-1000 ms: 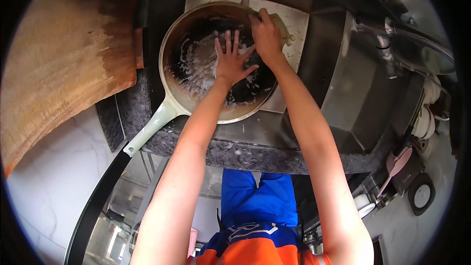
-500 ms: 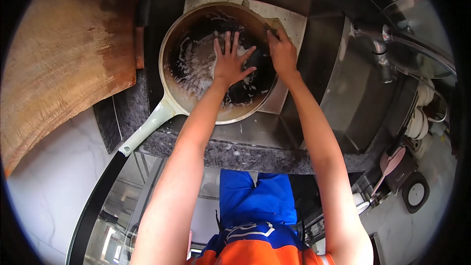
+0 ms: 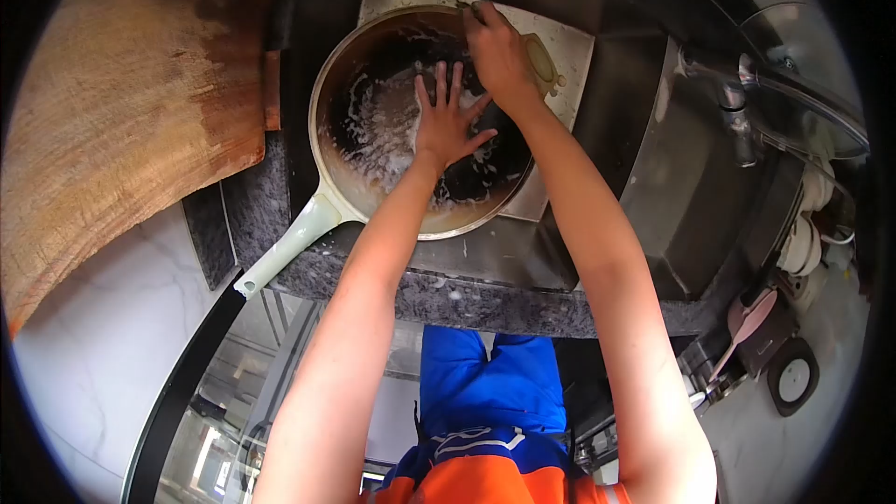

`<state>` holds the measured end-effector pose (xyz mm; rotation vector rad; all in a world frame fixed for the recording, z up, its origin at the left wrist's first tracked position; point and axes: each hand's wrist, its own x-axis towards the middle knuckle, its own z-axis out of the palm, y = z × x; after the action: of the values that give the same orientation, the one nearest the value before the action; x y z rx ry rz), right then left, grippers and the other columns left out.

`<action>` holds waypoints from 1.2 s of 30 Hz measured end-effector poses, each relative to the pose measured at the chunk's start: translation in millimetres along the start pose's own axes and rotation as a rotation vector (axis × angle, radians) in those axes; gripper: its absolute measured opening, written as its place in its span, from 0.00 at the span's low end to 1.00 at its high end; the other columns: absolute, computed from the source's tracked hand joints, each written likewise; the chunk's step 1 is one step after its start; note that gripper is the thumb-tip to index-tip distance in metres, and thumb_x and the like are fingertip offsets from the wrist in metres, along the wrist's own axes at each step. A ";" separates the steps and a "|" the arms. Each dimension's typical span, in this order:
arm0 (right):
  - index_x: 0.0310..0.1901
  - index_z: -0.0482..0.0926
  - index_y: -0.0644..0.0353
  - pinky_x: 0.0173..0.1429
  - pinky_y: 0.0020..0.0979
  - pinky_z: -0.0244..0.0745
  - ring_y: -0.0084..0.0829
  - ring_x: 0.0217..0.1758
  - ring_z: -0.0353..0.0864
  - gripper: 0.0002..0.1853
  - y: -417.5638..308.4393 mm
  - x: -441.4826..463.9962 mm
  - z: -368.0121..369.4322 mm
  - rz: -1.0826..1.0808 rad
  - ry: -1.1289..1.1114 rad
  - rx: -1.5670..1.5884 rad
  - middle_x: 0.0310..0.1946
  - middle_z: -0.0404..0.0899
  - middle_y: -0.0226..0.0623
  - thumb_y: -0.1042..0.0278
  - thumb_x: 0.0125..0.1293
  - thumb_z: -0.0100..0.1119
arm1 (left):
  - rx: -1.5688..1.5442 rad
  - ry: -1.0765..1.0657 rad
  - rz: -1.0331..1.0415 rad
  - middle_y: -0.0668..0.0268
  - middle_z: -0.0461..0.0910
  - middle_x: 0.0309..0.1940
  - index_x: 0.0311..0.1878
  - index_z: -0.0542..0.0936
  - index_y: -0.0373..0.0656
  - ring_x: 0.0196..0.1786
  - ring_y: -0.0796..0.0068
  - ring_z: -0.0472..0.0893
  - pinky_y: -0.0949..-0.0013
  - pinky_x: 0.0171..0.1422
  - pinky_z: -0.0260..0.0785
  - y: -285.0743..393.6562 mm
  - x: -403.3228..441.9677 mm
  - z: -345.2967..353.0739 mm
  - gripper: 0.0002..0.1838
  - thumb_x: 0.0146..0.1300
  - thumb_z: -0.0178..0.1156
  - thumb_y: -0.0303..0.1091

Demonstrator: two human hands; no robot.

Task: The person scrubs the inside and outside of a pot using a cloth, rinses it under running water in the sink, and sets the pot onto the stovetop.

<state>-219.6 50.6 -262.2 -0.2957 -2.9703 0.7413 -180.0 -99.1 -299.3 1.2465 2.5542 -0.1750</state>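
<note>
A wide pan (image 3: 322,135) with a pale rim, dark inside, sits in the sink with foamy, cloudy water (image 3: 378,121) in it. My left hand (image 3: 446,126) is spread flat inside the pan, fingers apart, holding nothing. At the pan's far right rim, my right hand (image 3: 497,51) is closed, its fingertips at the edge; a small dark bit shows by them, too hidden to name. The pan's pale green long handle (image 3: 294,243) points toward the lower left. A small side handle (image 3: 539,63) sticks out to the right of my right hand.
A thick round wooden board (image 3: 140,84) stands at the left. On the right are a second sink basin (image 3: 695,187), a faucet (image 3: 728,84), a glass lid (image 3: 807,84), stacked white bowls (image 3: 798,238) and a pink spatula (image 3: 751,317). The stone counter edge (image 3: 485,303) runs in front of me.
My right hand has moved left and away from me along the pan's rim, uncovering the side handle. My left hand stays spread in the pan. The whole view has shifted slightly.
</note>
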 end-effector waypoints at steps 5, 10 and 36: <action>0.59 0.73 0.62 0.48 0.41 0.80 0.49 0.49 0.81 0.27 39.9 -48.1 -2.5 -0.027 0.041 -0.088 0.56 0.72 0.47 0.81 0.54 0.55 | -0.032 0.053 0.018 0.48 0.39 0.76 0.74 0.55 0.75 0.77 0.38 0.37 0.26 0.70 0.30 0.9 -2.8 2.0 0.37 0.62 0.35 0.74; 0.55 0.76 0.64 0.49 0.42 0.79 0.47 0.49 0.80 0.23 -11.9 8.5 1.8 -0.072 0.095 -0.065 0.55 0.73 0.45 0.79 0.54 0.57 | 0.029 -0.032 0.007 0.48 0.39 0.76 0.74 0.54 0.77 0.77 0.38 0.36 0.26 0.70 0.28 1.9 -1.0 -2.7 0.37 0.62 0.35 0.74; 0.57 0.76 0.59 0.52 0.38 0.80 0.43 0.52 0.80 0.24 -41.8 27.0 14.4 -0.227 0.169 0.161 0.51 0.74 0.45 0.79 0.56 0.58 | 0.070 -0.100 0.015 0.48 0.40 0.76 0.73 0.57 0.76 0.77 0.38 0.36 0.26 0.70 0.26 0.2 -5.3 3.8 0.37 0.62 0.34 0.74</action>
<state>-254.6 13.3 -254.7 -0.0097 -2.7059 0.8711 -175.9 -103.9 -301.2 1.2495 2.4722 -0.3178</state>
